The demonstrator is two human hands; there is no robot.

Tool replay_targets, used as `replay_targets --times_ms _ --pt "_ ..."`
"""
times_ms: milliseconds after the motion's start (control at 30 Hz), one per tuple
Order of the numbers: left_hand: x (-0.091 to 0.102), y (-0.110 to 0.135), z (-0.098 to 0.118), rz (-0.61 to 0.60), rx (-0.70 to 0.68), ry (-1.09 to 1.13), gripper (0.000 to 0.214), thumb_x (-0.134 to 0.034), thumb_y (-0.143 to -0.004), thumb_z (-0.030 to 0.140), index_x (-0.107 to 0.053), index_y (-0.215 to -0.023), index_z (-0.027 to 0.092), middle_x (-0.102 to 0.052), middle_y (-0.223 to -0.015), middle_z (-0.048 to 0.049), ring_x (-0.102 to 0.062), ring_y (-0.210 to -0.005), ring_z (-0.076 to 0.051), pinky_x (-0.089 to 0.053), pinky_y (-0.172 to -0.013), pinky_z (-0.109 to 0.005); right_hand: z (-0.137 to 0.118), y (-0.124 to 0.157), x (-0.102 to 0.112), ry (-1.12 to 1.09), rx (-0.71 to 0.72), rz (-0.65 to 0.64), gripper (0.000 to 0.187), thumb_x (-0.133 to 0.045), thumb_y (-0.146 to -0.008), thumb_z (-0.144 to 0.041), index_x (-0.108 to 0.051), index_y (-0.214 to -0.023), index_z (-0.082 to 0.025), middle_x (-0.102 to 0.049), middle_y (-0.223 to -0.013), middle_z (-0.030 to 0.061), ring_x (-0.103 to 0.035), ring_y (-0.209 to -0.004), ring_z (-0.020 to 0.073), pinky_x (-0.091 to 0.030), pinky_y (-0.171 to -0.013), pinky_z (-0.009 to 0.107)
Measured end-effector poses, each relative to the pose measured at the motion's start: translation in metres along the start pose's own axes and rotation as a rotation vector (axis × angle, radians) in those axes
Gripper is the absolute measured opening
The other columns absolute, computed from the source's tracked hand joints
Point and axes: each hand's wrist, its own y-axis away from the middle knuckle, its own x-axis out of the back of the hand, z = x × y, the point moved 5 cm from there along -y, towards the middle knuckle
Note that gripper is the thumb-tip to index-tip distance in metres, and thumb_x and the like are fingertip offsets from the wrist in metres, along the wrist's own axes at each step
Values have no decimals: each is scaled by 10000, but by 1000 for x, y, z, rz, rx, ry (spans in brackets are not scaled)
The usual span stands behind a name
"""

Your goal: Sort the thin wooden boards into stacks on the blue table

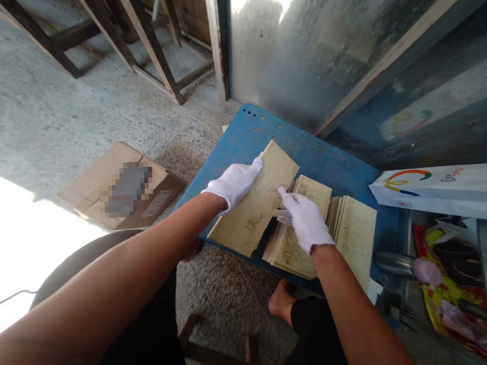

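Both my hands wear white gloves. My left hand (234,182) lies on a long pale wooden strip (255,208) that rests slanted on a blue board (328,161), its fingers curled over the strip's left edge. My right hand (304,218) presses on a stack of thin pale wooden sheets (290,251), with one finger stretched toward the strip. More sheets of the same kind (356,231) lean to the right of the stack.
A flattened cardboard box (104,179) lies on the concrete floor at left. Wooden frame legs (150,51) stand at the back. A metal-faced panel (293,49) rises behind the blue board. A white printed bag (443,191) and colourful clutter (453,280) sit at right. My bare foot (282,299) shows below.
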Motion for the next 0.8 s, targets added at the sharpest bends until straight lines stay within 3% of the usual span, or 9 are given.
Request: replay_targets --times_ms 100,167,333,433,600,800 --pt "-9 -5 -2 -93 43 59 466 -381 -881 547 -667 -794 189 -708 -839 -78 -637 -714 -188 -465 -607 -258 5 -5 -1 -87 -37 55 237 -659 -797 -376 -604 -888 -164 -621 -707 -9 -648 -577 98 -518 -513 163" --pt "-14 -8 -3 -76 54 86 436 -395 -881 530 -656 -814 187 -698 -809 -69 -621 -665 -175 -459 -578 -255 7 -9 -3 -130 -64 68 211 -661 -793 -344 -604 -879 -160 -627 -712 -5 -638 -573 91 -515 -521 159" --pt "-27 -20 -2 -1 -33 90 297 -455 -880 386 -649 -880 162 -673 -749 -43 -588 -638 -149 -465 -590 -248 11 -13 -18 -189 -34 -73 280 -676 -749 -375 -631 -910 -151 -670 -789 12 -650 -636 108 -537 -630 209" --pt "-33 -27 -4 -6 -55 94 267 -477 -878 342 -668 -930 162 -695 -795 -46 -611 -688 -155 -483 -634 -255 9 -15 -17 5 42 -38 371 -642 -753 -457 -651 -962 -151 -701 -873 37 -672 -736 150 -539 -701 258" --pt "-33 -30 -5 -43 -26 142 304 -471 -894 363 -679 -1010 174 -720 -876 -46 -644 -726 -162 -496 -666 -256 -4 -12 0 513 106 241 414 -585 -811 -431 -633 -1104 -141 -676 -1134 129 -620 -1079 226 -455 -949 327" --pt "-26 -27 -3 -2 -39 -5 346 -415 -905 332 -666 -1102 200 -722 -972 -52 -661 -808 -174 -500 -715 -259 2 -6 -15 635 65 56 358 -535 -842 -478 -645 -1025 -190 -709 -1063 79 -652 -1003 214 -489 -847 293"
